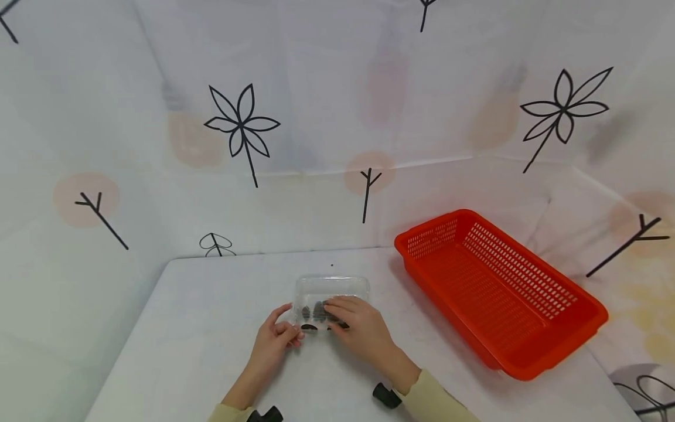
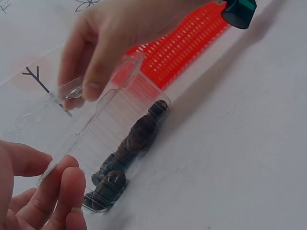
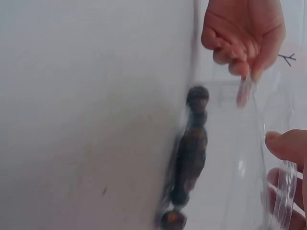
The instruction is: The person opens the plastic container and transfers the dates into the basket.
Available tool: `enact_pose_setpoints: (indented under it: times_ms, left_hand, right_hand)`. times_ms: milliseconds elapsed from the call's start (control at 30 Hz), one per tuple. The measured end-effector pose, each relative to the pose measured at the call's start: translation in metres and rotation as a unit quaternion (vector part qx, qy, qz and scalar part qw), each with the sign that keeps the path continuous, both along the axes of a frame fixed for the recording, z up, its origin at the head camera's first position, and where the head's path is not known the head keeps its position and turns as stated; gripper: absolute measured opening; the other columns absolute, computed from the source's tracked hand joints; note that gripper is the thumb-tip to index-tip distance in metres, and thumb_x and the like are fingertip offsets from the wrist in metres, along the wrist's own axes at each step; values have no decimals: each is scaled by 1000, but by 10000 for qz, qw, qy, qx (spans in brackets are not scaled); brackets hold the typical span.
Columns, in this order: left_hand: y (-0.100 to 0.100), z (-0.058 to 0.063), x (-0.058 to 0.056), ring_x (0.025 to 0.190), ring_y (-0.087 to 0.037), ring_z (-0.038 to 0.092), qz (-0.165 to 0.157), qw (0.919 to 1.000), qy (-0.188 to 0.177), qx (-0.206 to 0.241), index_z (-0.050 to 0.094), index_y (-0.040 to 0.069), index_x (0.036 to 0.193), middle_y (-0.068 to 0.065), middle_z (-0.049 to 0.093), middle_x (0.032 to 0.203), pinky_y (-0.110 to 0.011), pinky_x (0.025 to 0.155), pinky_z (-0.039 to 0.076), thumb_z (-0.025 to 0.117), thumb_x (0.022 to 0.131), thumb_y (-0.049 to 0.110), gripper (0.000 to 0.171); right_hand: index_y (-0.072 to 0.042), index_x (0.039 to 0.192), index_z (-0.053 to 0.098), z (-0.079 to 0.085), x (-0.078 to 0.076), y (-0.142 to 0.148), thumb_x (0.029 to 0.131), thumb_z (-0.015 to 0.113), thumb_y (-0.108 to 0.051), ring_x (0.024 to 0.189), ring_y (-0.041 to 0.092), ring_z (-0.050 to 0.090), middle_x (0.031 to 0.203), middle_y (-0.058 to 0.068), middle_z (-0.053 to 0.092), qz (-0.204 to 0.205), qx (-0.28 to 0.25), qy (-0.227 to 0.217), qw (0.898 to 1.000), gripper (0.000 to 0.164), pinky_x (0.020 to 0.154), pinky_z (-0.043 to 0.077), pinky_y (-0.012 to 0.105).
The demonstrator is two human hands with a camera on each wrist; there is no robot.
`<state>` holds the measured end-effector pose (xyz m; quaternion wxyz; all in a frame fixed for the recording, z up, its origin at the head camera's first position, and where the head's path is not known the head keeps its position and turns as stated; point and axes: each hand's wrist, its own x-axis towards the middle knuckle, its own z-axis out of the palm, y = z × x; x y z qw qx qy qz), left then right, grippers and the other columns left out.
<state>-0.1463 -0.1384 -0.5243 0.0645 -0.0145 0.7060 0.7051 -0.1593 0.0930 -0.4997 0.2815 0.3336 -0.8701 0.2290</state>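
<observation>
Head view, hands (image 1: 271,343) (image 1: 364,329) gripping clear container (image 1: 331,285)

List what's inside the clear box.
Several dark, rounded lumps lie along the bottom of the clear box. In the head view the right grip covers some; they also overlap, so I can't give a full count.

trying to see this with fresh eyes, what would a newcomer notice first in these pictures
Probably the bright red basket, at the right of the white table in the head view. Next, toward the table's middle, come the left hand and right hand at a clear plastic box, with dark lumps lying along its bottom. Behind them, bold black leaf drawings stand out on the pale cloth.
</observation>
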Motion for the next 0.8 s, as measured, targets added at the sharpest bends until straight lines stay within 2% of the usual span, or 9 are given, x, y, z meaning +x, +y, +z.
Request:
enact_pose_setpoints:
  times_ms: [200,400,533,667,800]
  left_hand:
    - [-1,1,0,64,-17,64,21,10000,11,23,43,4,145,-12,68,76,-28,65,53,66,92,-2,59]
    - [2,1,0,63,-16,63,-111,9998,71,149,41,3,146,-16,67,76,-28,64,54,66,91,-4,62]
    - [3,1,0,64,-17,63,-89,9998,27,161,41,5,146,-18,67,77,-28,64,54,66,90,-5,62]
    - [2,1,0,63,-17,63,-95,9999,21,75,41,5,146,-17,67,76,-28,64,53,65,91,-6,61]
    - [2,2,0,62,-18,62,-92,9999,18,67,41,4,146,-17,66,75,-28,63,53,64,91,-6,60]
  right_hand:
    - [-11,109,77,-5,2,22,72,89,-14,115,24,60,118,4,70,-293,-82,52,9995,39,91,52,38]
    - [-9,113,75,-9,6,32,75,89,-20,123,26,57,127,8,66,-455,-278,-510,9973,42,94,50,40]
    - [-4,114,75,-2,5,41,74,90,-19,121,28,60,124,12,67,-75,-220,-626,9978,44,93,50,41]
    - [-3,112,75,-1,0,49,71,90,-10,114,28,64,118,14,69,351,-50,-181,9992,44,86,53,38]
    - [-1,111,75,-4,-3,51,66,91,-1,106,27,68,114,15,71,565,-39,145,9983,47,80,55,34]
